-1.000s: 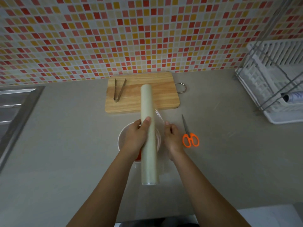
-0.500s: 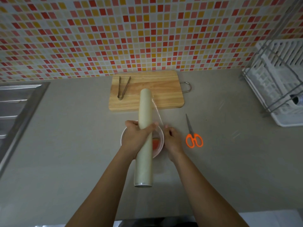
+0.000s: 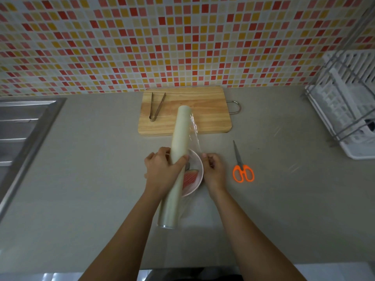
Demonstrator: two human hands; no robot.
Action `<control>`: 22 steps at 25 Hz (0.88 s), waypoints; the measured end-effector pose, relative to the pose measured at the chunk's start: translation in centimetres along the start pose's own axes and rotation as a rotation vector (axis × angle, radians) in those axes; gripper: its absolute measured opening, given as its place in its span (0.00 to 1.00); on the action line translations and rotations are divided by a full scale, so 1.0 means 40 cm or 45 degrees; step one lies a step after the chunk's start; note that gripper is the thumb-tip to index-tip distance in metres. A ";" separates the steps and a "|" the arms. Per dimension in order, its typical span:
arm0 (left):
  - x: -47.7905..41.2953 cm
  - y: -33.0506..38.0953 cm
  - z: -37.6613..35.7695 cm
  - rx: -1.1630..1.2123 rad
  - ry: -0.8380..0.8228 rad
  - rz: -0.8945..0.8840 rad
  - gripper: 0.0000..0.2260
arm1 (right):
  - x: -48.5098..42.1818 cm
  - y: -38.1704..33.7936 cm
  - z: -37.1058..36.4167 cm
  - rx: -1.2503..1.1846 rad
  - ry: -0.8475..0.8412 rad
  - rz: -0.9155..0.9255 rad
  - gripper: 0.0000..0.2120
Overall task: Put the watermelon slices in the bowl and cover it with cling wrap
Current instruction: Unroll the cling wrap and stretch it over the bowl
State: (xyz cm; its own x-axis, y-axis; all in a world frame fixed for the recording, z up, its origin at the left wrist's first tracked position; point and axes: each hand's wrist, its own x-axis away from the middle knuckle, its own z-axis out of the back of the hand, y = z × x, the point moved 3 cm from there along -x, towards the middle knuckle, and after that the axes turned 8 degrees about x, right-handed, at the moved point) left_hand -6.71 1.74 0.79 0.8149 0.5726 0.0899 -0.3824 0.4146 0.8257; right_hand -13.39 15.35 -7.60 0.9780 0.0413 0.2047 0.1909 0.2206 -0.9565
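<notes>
Bowl (image 3: 197, 169): centre of counter, beneath roll; watermelon slices (image 3: 189, 177) already inside.
Left hand (image 3: 164, 173): clamped around cling wrap roll (image 3: 178, 151).
Right hand (image 3: 214, 171): pinching film edge (image 3: 194, 136), at 3 o'clock from bowl.
Remaining: stretching, cutting with scissors (image 3: 242, 169), sealing.

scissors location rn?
Head view: the orange-handled scissors lie flat on the counter, right of the right hand and bowl, nearer than the cutting board, blades pointing away.
</notes>
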 end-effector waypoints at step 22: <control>-0.008 -0.029 -0.027 0.011 0.061 0.123 0.26 | -0.005 0.001 -0.015 -0.092 -0.005 -0.307 0.32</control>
State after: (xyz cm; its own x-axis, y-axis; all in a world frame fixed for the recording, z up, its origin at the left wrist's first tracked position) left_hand -6.98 1.83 -0.80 0.7529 0.6425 0.1427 -0.4541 0.3502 0.8192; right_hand -13.52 14.76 -7.82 0.9031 -0.0003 0.4294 0.4242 0.1546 -0.8922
